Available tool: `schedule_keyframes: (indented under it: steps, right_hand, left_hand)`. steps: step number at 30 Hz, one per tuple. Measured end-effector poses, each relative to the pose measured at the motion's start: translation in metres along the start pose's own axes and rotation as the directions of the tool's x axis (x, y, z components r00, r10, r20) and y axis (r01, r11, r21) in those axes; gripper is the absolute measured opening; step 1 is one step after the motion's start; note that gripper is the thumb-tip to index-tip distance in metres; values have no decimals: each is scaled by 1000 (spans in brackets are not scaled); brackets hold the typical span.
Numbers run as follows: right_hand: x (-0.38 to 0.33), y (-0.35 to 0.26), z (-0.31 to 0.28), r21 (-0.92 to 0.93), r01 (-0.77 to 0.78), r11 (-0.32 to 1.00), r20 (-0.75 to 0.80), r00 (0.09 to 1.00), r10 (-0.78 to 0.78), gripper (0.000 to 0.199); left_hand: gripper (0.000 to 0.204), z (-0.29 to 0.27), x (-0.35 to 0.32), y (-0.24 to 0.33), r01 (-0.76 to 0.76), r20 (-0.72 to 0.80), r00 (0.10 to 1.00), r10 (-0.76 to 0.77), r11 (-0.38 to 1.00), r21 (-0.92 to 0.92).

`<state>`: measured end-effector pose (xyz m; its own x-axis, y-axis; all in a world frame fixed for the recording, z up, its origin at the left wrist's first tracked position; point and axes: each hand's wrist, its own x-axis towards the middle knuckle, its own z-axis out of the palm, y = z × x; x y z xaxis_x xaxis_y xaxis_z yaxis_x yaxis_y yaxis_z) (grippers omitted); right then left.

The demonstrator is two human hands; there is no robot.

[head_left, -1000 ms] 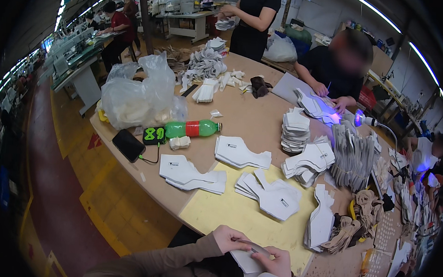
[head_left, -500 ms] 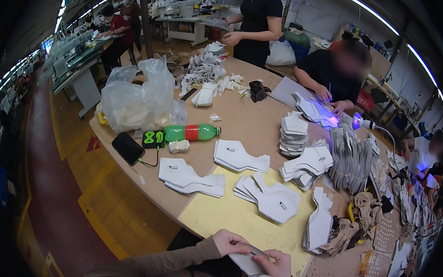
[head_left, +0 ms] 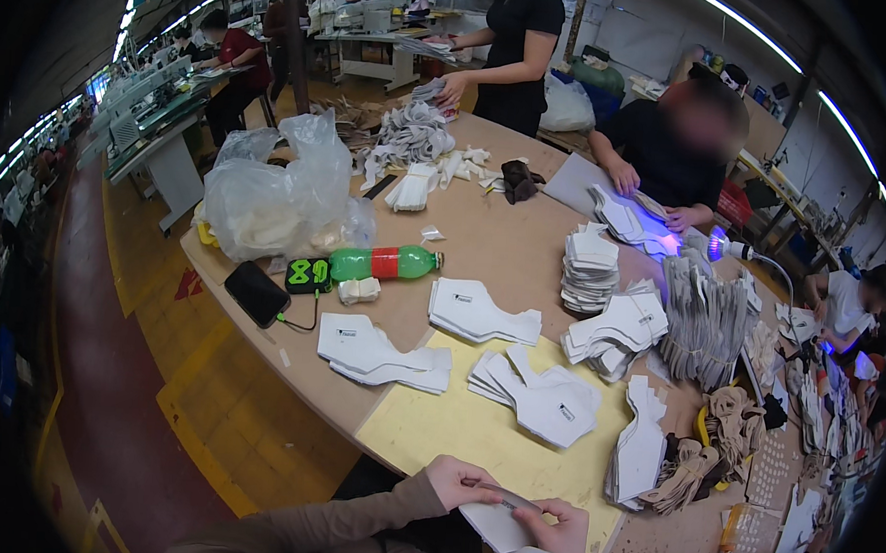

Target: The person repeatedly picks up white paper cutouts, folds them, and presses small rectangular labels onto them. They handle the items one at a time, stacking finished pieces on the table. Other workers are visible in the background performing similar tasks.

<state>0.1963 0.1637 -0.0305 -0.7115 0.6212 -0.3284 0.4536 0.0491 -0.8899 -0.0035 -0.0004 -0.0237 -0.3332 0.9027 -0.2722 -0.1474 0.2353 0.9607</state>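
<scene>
Close to my body at the table's near edge, my left hand (head_left: 459, 485) and my right hand (head_left: 558, 533) pinch a white cut piece (head_left: 493, 525) between them. A narrow grey-brown strip along its upper edge runs from one hand to the other; whether it is a folded edge or a separate part I cannot tell. Both hands are closed, thumbs on top. Beyond them a yellow sheet (head_left: 420, 421) lies on the table, with a fanned stack of white shaped pieces (head_left: 556, 408) on it. More such stacks sit around it: one at left (head_left: 374, 348), one farther off (head_left: 481, 311), one at right (head_left: 639, 442).
A green bottle (head_left: 354, 263) lies beside a black phone (head_left: 257, 294) and a clear plastic bag (head_left: 277, 188). Bundled grey pieces (head_left: 703, 325) and beige strips (head_left: 731, 422) crowd the right. Across the table a seated person works under a purple lamp (head_left: 717, 245); another person stands behind.
My hands stay almost in place; the strip between them shows more fully now. The standing person's hand has reached down to the grey pile, and the seated person's hands have shifted.
</scene>
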Motion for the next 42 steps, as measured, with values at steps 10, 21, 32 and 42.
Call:
schedule_keyframes:
  steps: [10,21,32,42]
  right_hand:
    - [0,14,-9,55,105,993,115,987,-111,27]
    - [-1,-39,11,37,180,983,-96,980,-175,17]
    - [-1,-34,9,-4,166,986,-76,983,-165,18]
    - [2,-36,10,-50,223,974,-108,968,-227,20]
  left_hand:
    - [22,0,3,-4,-89,10,996,91,991,-99]
    - [21,6,1,-11,-127,-106,989,107,968,-216]
    - [23,3,1,-4,-58,-101,993,55,998,-31]
    - [20,5,-1,5,-54,-207,976,67,996,69]
